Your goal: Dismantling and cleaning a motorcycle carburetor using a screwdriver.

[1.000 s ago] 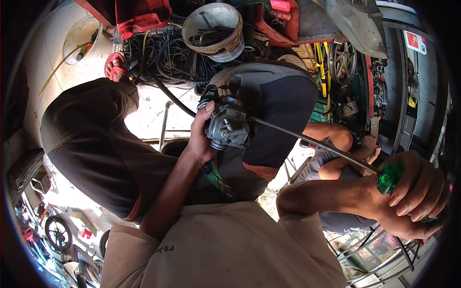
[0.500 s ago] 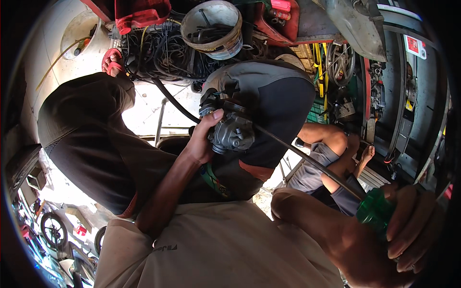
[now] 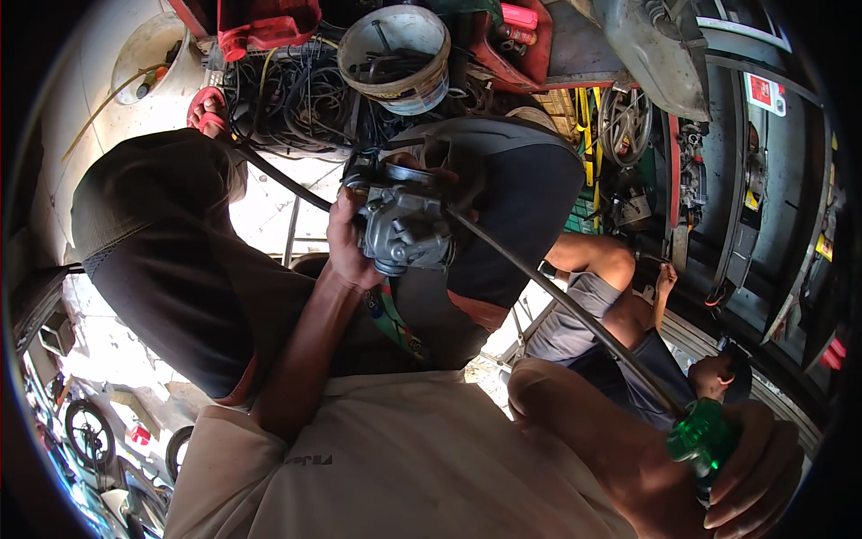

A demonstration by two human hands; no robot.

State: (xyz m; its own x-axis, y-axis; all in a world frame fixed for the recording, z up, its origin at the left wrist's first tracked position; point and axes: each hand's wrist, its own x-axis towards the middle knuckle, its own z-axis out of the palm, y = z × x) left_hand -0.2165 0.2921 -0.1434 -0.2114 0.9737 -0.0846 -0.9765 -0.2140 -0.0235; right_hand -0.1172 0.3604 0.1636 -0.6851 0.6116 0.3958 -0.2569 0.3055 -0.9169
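Note:
My left hand [image 3: 348,242] grips a grey metal carburetor [image 3: 406,229] from its left side, holding it up in front of my right knee. On the far right, my right hand [image 3: 754,463] is wrapped around the green see-through handle of a long screwdriver [image 3: 575,310]. The shaft slants up and left from that handle. Its end meets the right side of the carburetor, where the exact contact point is too dark to make out. From behind the left hand, a black hose [image 3: 296,187] runs toward the upper left.
Beyond my knees lie a heap of black cables [image 3: 296,108], a dirty white bucket [image 3: 395,54] with metal parts and a red container [image 3: 268,27]. Another person [image 3: 620,314] sits to the right beside dark metal shelving [image 3: 718,189]. A wheel [image 3: 90,431] shows at the lower left.
The carburetor and my left hand have shifted slightly left and up, and the carburetor has turned a little. The screwdriver's end has followed it. Fingers on the handle have shifted.

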